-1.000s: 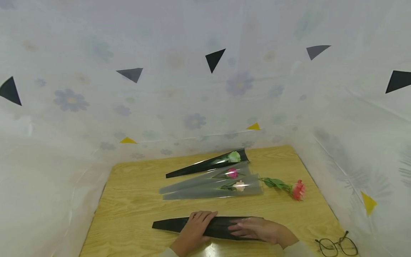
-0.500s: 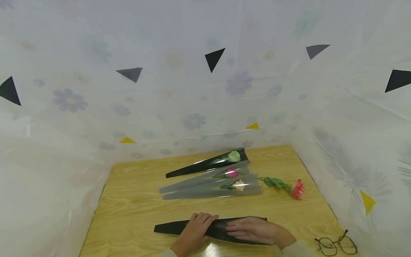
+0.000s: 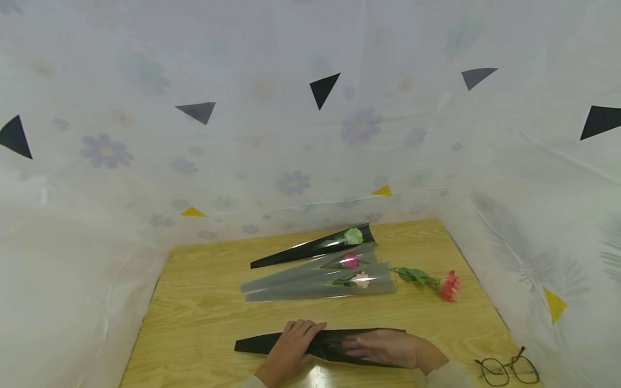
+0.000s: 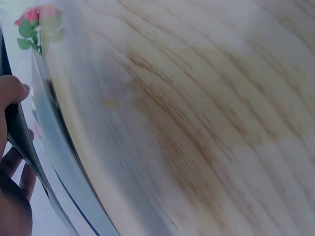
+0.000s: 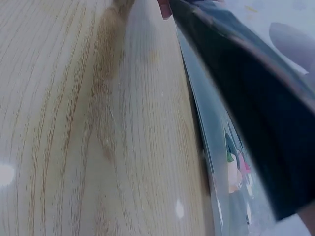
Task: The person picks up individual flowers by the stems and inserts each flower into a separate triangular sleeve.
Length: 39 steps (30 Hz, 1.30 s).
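A long, tapered black flower sleeve (image 3: 254, 344) lies crosswise near the table's front. My left hand (image 3: 290, 347) grips it around the middle. In the left wrist view the thumb (image 4: 14, 91) lies on one side of the sleeve and fingers show on the other. My right hand (image 3: 388, 347) is at the wide right end, its fingers extended and overlapping the sleeve. They look blurred, and I cannot tell whether they are inside or on top. The right wrist view shows the dark sleeve (image 5: 261, 103) slanting close to the camera.
Farther back lie a black sleeve (image 3: 291, 254) with a green flower and two grey sleeves (image 3: 281, 293) with a magenta and a peach flower. A loose coral-pink flower (image 3: 450, 286) lies to their right. Eyeglasses (image 3: 508, 371) rest at the front right. Patterned white curtains (image 3: 291, 140) surround the table.
The black sleeve has slid slightly right, and its wide end has dipped a little toward me. The right hand has shifted only slightly; the left stays around the sleeve's middle.
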Each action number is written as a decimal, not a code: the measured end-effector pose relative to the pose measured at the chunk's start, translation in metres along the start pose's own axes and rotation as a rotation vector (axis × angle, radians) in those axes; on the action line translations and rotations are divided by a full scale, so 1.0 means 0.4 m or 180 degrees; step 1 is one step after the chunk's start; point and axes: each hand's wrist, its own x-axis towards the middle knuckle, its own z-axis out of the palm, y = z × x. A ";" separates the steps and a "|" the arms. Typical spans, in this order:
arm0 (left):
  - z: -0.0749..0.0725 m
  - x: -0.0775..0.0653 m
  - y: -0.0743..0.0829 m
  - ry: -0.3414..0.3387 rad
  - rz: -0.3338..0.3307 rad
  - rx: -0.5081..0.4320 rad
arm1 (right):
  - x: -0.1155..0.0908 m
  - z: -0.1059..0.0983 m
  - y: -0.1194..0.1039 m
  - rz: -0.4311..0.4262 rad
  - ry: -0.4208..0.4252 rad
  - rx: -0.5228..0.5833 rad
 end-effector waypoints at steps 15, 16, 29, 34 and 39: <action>0.006 -0.034 -0.046 -0.0027 -0.0173 0.0069 | -0.044 -0.014 0.003 -0.0120 -0.0081 0.0860; 0.003 -0.036 -0.047 -0.0047 -0.0175 0.0058 | -0.047 -0.016 0.002 -0.0107 -0.0051 0.0869; -0.004 -0.057 -0.084 -0.0182 -0.0275 0.0037 | -0.108 -0.059 0.001 0.0000 0.0101 0.0651; -0.007 -0.061 -0.089 -0.0158 -0.0200 0.0030 | -0.125 -0.062 0.000 -0.0010 0.0056 0.0656; -0.006 -0.052 -0.081 -0.0165 -0.0236 0.0022 | -0.125 -0.057 -0.007 -0.0018 0.0034 0.0520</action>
